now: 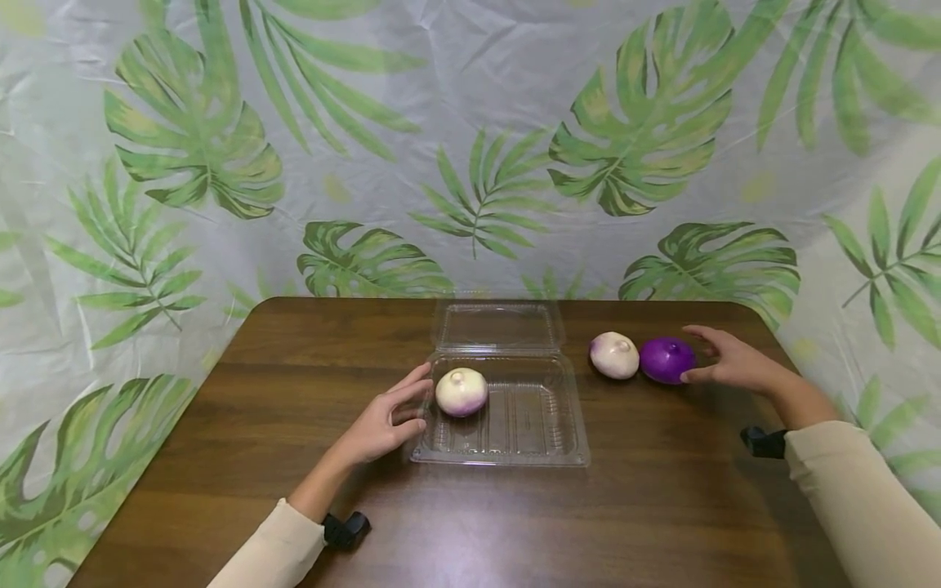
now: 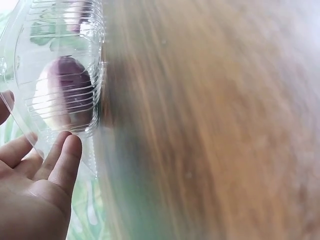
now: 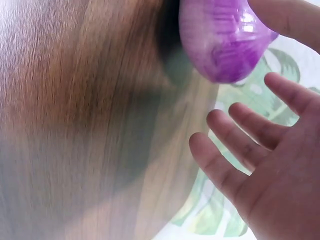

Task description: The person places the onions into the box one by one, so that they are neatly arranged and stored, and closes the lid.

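Note:
A clear plastic clamshell container lies open on the table, its lid folded back toward the wall. One white-and-purple turnip sits in the left part of its base. My left hand is at the container's left side, fingers spread along the wall and rim; through the ribbed plastic, the left wrist view shows the turnip close to the fingertips. On the right, my right hand reaches around the near side of a purple onion, thumb and fingers apart. The right wrist view shows the fingers extended beside the onion.
Another white-and-purple turnip lies just left of the purple onion. The brown wooden table ends at a back edge before a leaf-patterned cloth. A black wrist mount is on each forearm.

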Tool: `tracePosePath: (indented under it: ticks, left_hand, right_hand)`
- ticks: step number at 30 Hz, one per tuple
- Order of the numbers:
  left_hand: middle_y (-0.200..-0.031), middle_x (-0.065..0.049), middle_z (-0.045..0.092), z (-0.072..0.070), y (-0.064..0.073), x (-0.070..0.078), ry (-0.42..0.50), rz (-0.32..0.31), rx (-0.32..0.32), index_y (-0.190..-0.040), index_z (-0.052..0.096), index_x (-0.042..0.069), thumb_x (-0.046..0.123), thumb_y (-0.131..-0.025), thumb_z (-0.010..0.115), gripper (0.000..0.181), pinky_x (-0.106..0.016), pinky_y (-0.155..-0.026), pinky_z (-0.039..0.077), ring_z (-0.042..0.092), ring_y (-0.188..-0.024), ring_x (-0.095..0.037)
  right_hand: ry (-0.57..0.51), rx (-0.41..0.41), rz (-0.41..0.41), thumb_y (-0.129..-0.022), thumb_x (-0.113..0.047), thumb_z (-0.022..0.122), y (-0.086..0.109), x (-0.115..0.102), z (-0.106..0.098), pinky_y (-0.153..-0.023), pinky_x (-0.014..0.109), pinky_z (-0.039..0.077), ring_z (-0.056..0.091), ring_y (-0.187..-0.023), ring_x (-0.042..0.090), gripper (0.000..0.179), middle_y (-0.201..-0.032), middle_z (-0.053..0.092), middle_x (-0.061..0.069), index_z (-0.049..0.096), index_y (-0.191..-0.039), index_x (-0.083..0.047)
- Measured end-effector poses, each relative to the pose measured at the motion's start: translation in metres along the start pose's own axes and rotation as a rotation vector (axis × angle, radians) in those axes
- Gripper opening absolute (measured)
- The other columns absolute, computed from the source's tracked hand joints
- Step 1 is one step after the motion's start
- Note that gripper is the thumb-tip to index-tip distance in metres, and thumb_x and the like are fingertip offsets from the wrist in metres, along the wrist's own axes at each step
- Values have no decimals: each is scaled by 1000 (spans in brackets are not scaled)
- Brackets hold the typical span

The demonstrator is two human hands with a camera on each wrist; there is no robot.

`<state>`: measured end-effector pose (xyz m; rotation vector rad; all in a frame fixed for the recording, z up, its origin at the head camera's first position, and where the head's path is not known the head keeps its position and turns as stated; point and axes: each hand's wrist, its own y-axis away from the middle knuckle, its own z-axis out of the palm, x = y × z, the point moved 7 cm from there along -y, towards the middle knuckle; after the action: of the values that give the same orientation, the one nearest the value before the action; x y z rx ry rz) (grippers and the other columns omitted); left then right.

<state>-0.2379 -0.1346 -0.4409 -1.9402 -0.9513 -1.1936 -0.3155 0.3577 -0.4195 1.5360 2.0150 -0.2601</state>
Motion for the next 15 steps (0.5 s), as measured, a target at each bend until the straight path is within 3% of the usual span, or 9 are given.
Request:
tracePosePath:
  ticks: [9, 15]
  left_hand:
    - [-167, -15, 19, 0, 0, 0, -23, -5, 13, -147, 38, -10, -3, -89, 59, 63, -57, -107, 45, 40, -142, -43]
    - [-167, -14, 19, 0, 1, -1, -31, -17, 16, -147, 39, -9, -2, -89, 59, 62, -57, -107, 45, 41, -142, -42]
  right_hand:
    - [-34, 16, -78, -85, -19, 76, -8, -6, 4, -97, 70, 44, 37, -126, 69, 90, -149, 26, 44, 23, -150, 12]
    - [-34, 31, -126, -82, -12, 78, -12, -9, 10, -91, 61, 52, 46, -121, 64, 87, -142, 35, 45, 26, -147, 16]
